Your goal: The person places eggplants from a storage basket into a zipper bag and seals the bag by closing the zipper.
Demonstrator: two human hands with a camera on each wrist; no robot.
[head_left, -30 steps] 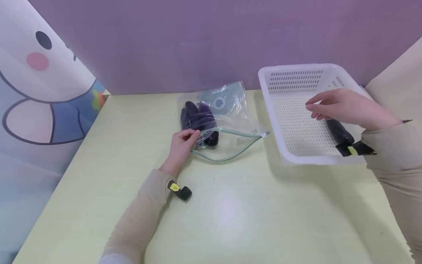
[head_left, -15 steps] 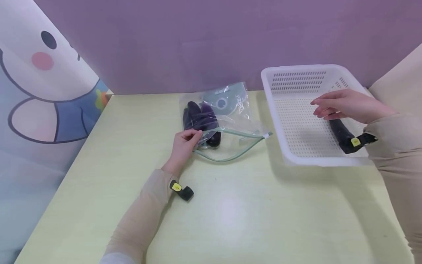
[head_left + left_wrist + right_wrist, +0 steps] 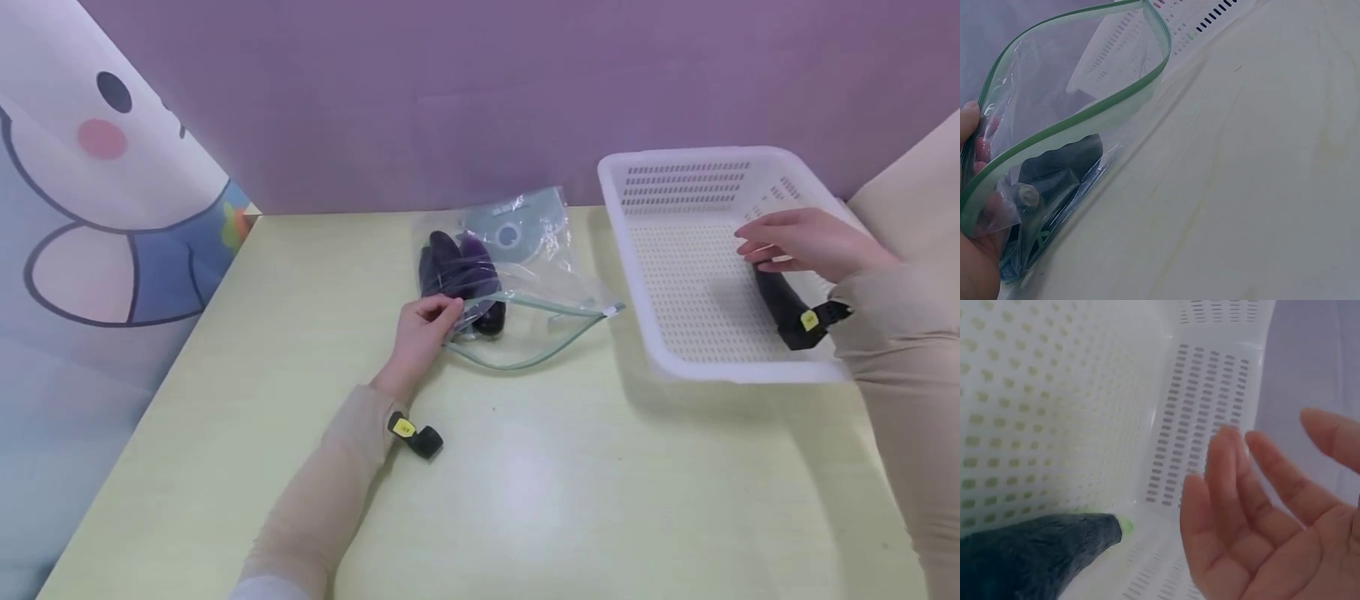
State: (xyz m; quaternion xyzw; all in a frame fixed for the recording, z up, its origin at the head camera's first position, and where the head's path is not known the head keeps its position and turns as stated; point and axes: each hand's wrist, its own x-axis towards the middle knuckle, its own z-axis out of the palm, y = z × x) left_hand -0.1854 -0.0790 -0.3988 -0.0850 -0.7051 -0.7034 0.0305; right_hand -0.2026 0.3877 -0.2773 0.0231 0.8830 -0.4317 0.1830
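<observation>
A clear zip bag with a green-edged mouth lies at the back of the table, holding several dark purple eggplants. At the left end of its mouth, my left hand pinches the plastic between thumb and fingers. The left wrist view shows the green rim spread apart. Over the right side of a white slotted basket, my right hand hovers with loosely bent fingers and nothing in them. One dark eggplant with a pale green tip lies in the basket, partly hidden below that hand and the wrist camera.
The pale table meets a purple wall directly behind bag and basket. A cartoon-printed sheet borders the left side. Basket walls rise around the right hand, and a cream surface stands to the right.
My right hand has shifted slightly right over the basket, closer to the eggplant's far end in the head view. The left hand keeps its hold on the bag. The head view has panned a little.
</observation>
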